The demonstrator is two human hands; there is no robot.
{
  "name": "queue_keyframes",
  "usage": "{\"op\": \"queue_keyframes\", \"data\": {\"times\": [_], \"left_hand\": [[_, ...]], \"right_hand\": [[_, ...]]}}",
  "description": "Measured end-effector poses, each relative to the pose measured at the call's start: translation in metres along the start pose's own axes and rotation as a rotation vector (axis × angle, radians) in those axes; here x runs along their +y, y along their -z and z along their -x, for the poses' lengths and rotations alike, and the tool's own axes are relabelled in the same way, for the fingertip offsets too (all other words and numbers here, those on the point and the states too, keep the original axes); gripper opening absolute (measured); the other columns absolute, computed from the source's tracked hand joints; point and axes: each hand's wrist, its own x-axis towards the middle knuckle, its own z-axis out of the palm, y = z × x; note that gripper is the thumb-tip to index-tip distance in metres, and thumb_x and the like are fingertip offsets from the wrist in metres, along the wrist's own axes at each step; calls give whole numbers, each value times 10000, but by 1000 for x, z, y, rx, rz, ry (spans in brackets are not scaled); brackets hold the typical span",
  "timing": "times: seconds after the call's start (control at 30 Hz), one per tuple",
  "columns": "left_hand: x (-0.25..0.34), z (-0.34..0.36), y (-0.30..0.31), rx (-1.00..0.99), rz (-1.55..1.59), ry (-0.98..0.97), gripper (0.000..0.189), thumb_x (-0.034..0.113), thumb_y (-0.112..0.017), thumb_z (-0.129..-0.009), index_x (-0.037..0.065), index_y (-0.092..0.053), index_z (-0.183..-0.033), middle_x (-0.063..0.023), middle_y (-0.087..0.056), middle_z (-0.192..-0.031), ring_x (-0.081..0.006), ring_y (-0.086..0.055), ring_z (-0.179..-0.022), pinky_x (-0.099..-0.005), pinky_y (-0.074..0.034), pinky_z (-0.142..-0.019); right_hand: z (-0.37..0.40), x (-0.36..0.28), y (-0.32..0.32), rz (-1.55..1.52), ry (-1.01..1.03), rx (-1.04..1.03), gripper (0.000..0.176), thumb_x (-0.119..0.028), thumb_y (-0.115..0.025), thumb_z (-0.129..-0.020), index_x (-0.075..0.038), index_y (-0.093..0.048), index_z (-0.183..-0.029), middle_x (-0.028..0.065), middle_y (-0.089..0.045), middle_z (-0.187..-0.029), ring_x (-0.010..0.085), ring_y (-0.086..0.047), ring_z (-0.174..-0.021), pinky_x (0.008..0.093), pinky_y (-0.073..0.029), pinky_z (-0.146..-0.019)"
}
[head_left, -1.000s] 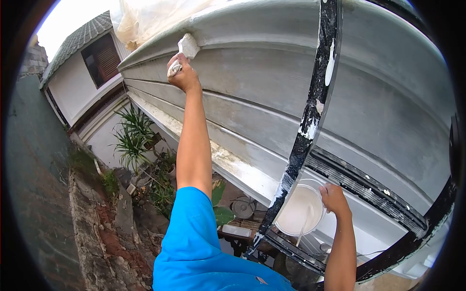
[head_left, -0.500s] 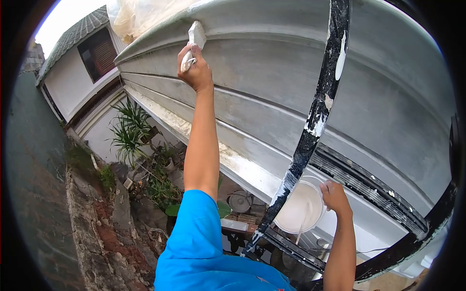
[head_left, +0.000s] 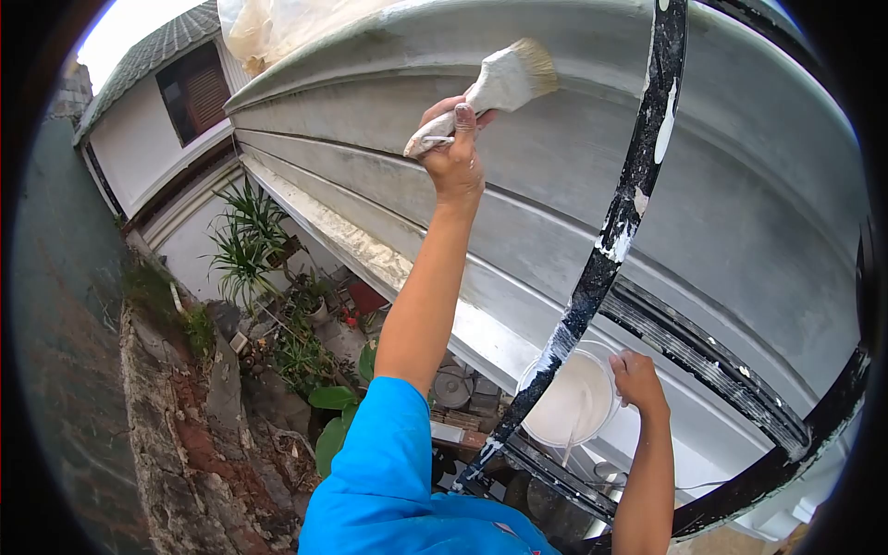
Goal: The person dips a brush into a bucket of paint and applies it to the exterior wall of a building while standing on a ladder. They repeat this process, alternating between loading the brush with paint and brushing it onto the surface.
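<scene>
My left hand is wrapped round the handle of a wide paintbrush, which is coated in white paint. Pale bristles point to the upper right and lie against or close over the grey moulded ledge. Down at the right, my right hand has its fingers curled at the rim of a round bucket. Off-white paint fills much of it, and a thin stick leans in the paint.
A black, paint-splattered ladder crosses in front of the ledge, its ribbed step beside the bucket. Plastic sheeting hangs at the top. Far below are potted plants, a rough broken wall and a ground-level yard.
My left hand has carried the paintbrush to the right along the ledge, and the bristles now show fully. My right hand stays at the bucket rim.
</scene>
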Motion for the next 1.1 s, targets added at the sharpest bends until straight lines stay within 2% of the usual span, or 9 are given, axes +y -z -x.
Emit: {"op": "queue_keyframes", "data": {"times": [0.1,0.2,0.3,0.33,0.4,0.57,0.73,0.9,1.1], "left_hand": [[-4,-43,60,149,-292,-210,214,137,-679,-870,-20,-599,-991,-152,-629,-956,-217,-640,-873,-363,-601,-775],[-13,-71,113,271,-594,-300,200,149,-694,-865,-16,-630,-960,-104,-650,-906,-171,-632,-803,-299,-566,-717],[-21,-65,111,286,-716,-286,189,165,-690,-875,-2,-639,-947,-67,-653,-889,-132,-603,-752,-265,-513,-670],[-24,-44,90,238,-695,-274,188,173,-685,-882,3,-638,-949,-57,-651,-892,-120,-588,-744,-258,-492,-658],[-20,9,29,154,-580,-195,216,153,-659,-891,-29,-591,-985,-135,-618,-1004,-200,-618,-905,-348,-568,-836],[1,108,-53,-139,-135,38,188,112,-647,-891,-19,-589,-1013,-215,-612,-1106,-245,-597,-1039,-385,-549,-883],[-21,75,-8,-100,-257,-67,164,59,-706,-839,23,-647,-988,-148,-679,-1025,-160,-630,-908,-260,-510,-797],[-26,-12,98,110,-671,-233,150,90,-736,-820,23,-671,-937,-82,-687,-889,-130,-615,-792,-262,-509,-715],[-24,-36,120,74,-1088,-255,155,142,-750,-802,39,-681,-896,-158,-707,-909,-207,-675,-768,-292,-525,-667]], "right_hand": [[6,-14,7,-36,-23,-38,320,-206,-498,-932,46,-532,-737,136,-540,-544,211,-547,-389,337,-446,-346],[6,-18,7,96,-168,-132,469,-401,-336,-980,-35,-619,-1056,144,-610,-674,233,-582,-523,392,-489,-640],[3,-11,2,-35,-10,-19,328,-212,-494,-938,49,-527,-743,134,-541,-559,208,-534,-376,333,-447,-348],[3,-11,2,-36,-32,-23,330,-215,-494,-939,49,-528,-744,131,-538,-556,205,-532,-376,332,-447,-349],[3,-15,4,-27,-73,-39,334,-219,-492,-942,49,-529,-747,126,-534,-550,201,-529,-377,329,-448,-352],[4,-11,6,-29,-81,-10,330,-219,-497,-943,40,-530,-742,115,-536,-540,192,-531,-383,330,-440,-352],[6,-16,8,-33,-63,-20,321,-215,-497,-944,43,-537,-757,132,-546,-541,204,-529,-375,338,-442,-358],[6,-15,6,-47,-37,-38,333,-229,-489,-948,44,-529,-761,131,-530,-533,213,-521,-369,343,-438,-352],[-4,3,-8,-11,26,55,339,-232,-477,-950,50,-531,-769,129,-525,-544,217,-537,-385,340,-448,-347]]}}
